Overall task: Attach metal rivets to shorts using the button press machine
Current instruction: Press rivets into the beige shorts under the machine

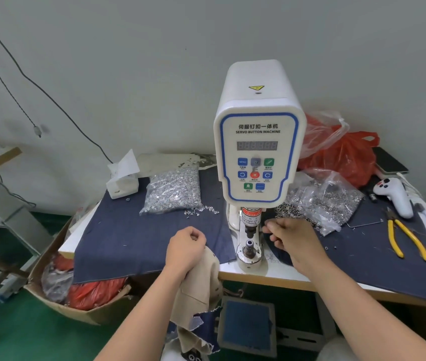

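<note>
The white servo button machine (258,142) stands at the middle of the table, its lower die (249,244) bare under the punch. My left hand (186,247) grips the beige shorts (199,287), which hang over the table's front edge left of the machine. My right hand (288,239) hovers just right of the die with its fingers curled; whether they pinch a small rivet I cannot tell. A clear bag of silver rivets (174,190) lies at the back left. Another bag of dark ring parts (321,199) lies at the right, some spilled out.
Dark denim cloth (128,238) covers the table. Yellow-handled pliers (404,238) and a white controller (395,194) lie at the right, a red plastic bag (347,157) behind. A tissue box (123,183) sits back left. A foot pedal (247,325) and cardboard box (58,290) are on the floor.
</note>
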Tool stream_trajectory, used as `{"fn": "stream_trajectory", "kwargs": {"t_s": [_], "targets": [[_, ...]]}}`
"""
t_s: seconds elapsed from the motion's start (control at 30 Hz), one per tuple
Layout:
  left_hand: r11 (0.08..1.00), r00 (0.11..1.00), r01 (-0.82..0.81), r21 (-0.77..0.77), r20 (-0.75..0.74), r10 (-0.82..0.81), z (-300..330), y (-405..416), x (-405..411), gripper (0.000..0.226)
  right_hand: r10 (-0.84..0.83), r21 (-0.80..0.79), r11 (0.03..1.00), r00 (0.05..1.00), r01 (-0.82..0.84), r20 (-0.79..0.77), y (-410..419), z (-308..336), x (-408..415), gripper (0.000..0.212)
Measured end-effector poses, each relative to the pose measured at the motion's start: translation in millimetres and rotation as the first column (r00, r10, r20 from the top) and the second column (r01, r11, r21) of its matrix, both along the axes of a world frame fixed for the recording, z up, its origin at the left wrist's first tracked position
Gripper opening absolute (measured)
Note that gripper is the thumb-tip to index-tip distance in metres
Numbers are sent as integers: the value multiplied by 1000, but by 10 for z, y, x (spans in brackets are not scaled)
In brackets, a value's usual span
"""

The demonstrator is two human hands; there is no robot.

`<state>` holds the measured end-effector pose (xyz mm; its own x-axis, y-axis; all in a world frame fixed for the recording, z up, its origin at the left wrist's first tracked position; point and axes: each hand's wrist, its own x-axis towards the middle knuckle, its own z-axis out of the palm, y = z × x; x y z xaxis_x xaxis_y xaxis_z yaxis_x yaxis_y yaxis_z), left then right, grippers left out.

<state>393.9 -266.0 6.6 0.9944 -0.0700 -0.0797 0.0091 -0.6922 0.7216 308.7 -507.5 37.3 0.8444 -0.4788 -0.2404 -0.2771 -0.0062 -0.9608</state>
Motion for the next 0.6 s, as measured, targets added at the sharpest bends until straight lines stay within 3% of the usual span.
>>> {"fn": "stream_trajectory", "kwargs": {"t_s": [0.13,0.6], "targets": [[998,999,-33,47,40,31,-37,-29,-60,17,-15,237,971,999,23,-34,104,42,-52,12],[992,996,-41,122,81,31,-40,-84,-130,12,-29,572,819,998,57,-57,163,46,-180,14]]}}
